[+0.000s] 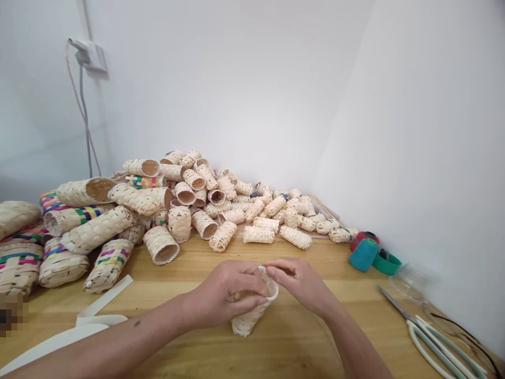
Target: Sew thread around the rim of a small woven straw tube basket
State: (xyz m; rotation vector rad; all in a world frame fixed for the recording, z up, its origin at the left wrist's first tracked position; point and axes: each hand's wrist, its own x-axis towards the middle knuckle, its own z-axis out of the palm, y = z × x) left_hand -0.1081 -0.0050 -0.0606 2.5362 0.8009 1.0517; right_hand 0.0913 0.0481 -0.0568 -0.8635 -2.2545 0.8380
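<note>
A small woven basket [248, 320] with a white band around its rim stands tilted over the wooden table, its mouth facing up and right. My left hand [232, 288] is closed on the basket's left side, thumb and fingers at the rim. At the rim's upper right, the fingertips of my right hand [295, 279] press together on the white edging. Whether those fingers also hold a thread or needle is too small to tell. The inside of the basket is mostly hidden by my left fingers.
A large pile of woven tubes [179, 223] lines the back and left. White ribbon [104, 300] lies at left. To the right are a teal thread spool [363, 255], a green dish [386, 264], a clear container [412, 281], scissors [426, 337] and glasses [465, 334].
</note>
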